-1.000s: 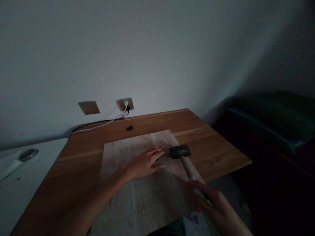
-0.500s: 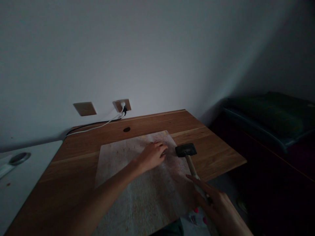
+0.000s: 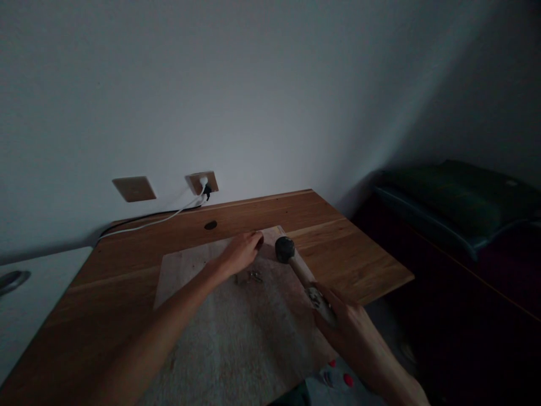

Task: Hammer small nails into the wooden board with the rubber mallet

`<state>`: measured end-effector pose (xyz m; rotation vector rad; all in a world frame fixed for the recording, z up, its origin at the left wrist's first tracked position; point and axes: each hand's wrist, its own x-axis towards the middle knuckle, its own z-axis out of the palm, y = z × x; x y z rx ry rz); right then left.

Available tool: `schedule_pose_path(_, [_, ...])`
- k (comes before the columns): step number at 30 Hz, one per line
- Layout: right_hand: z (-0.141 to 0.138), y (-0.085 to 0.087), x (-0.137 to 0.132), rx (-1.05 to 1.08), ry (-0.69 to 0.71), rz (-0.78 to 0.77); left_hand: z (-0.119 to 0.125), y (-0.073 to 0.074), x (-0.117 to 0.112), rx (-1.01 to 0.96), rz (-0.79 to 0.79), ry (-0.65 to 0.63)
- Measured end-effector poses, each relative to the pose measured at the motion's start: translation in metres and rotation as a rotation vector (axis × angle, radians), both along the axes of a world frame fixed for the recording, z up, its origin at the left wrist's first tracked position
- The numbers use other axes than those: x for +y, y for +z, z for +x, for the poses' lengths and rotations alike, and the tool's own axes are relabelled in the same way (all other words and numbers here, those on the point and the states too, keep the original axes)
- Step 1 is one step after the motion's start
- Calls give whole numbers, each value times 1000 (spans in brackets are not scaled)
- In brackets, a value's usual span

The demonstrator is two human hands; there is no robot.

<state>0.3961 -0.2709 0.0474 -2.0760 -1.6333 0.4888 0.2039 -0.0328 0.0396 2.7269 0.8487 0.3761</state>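
Note:
A mallet [image 3: 302,272] with a black head and a pale wooden handle slants over the right side of a worn wooden board [image 3: 220,338]. My right hand [image 3: 344,316] is closed round its handle. The head is just right of my left hand [image 3: 242,252], which has its fingers curled together over the far part of the board. Whatever those fingertips pinch is hidden. Several small shiny metal pieces, perhaps nails or screws [image 3: 255,276], lie on the board below my left hand.
The board lies on a wooden table [image 3: 355,248] against a wall. Cables run from a wall socket [image 3: 203,183] along the table's back edge, near a dark round hole [image 3: 210,225]. A white surface [image 3: 38,304] stands at left, a dark green bundle [image 3: 460,197] at right.
My left hand has moved left and farther back, uncovering the small metal pieces. The mallet has swung left and turned, its head now nearer my left hand.

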Motion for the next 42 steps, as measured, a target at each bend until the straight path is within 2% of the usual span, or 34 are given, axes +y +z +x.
schedule_pose_path(4, [-5,-6,12,89,25,67,3,-8,19,-60,-15,-86])
schedule_pose_path(8, [-5,-21,11,130,-21,117,12,-23,27,-96,-28,-121])
schedule_pose_path(11, [-5,-32,7,123,-59,133,15,-27,30,-116,-6,-143])
schedule_pose_path(17, [-6,-32,6,146,-84,124,17,-18,32,0,201,-232])
schedule_pose_path(22, [-8,-25,8,181,-91,99,18,-13,33,4,184,-249])
schedule_pose_path(27, [-8,-27,7,189,-98,98,22,-27,33,-150,-14,-205])
schedule_pose_path(32, [-6,-29,5,193,-92,103,27,-46,30,-427,-221,-37])
schedule_pose_path(35, [-7,-26,7,192,-93,75,26,-50,28,-455,-228,0])
schedule_pose_path(42, [-6,-25,8,210,-89,68,22,-45,26,-389,-92,-19])
